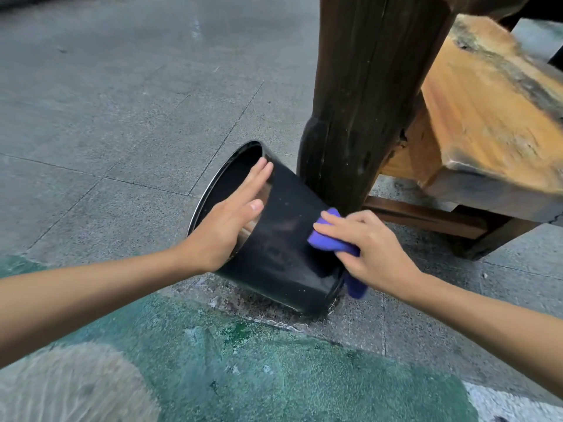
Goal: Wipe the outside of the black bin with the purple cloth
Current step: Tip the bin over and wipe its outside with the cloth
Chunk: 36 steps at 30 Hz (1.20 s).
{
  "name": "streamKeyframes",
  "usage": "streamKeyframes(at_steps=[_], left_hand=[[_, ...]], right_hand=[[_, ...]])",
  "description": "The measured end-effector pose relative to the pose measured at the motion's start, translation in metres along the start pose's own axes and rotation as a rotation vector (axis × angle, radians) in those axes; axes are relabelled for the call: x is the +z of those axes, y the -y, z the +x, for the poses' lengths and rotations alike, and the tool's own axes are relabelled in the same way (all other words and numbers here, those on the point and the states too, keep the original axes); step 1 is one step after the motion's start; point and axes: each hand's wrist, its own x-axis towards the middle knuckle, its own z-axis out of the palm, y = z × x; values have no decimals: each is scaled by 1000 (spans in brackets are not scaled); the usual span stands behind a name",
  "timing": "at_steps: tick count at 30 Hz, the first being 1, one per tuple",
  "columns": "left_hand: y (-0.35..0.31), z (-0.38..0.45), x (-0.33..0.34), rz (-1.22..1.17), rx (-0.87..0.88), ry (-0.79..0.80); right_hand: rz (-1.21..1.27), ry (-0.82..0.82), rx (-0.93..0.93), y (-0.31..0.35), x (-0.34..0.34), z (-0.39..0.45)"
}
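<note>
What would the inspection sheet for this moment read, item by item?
Surface: paved ground, green-stained and wet near the camera.
Job's things: black bin tipped on its side, mouth facing away; purple cloth pressed on its wall near the base.
Clutter: nothing seen.
Grippers: left hand flat on the bin near the rim; right hand gripping the cloth.
Cables: nothing seen.
Surroundings: dark wooden post behind the bin; wooden bench at right.

Glossy black bin (283, 239), soft purple cloth (327, 239), rough wooden post (365, 86).
</note>
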Motion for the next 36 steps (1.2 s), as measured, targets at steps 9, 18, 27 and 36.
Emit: streamKeyframes(at_steps=[9,18,27,36], left_hand=[[-5,9,6,-32,7,12],[-8,-1,-18,184,-57,46],[-6,-5,-14,281,17,-22],[-5,-14,-12,274,-16,-69]], right_hand=[[-148,-9,-421,81,34,10],[-440,187,-436,17,25,-43],[-353,315,200,-13,-1,-59],[762,81,1152,-26,17,-53]])
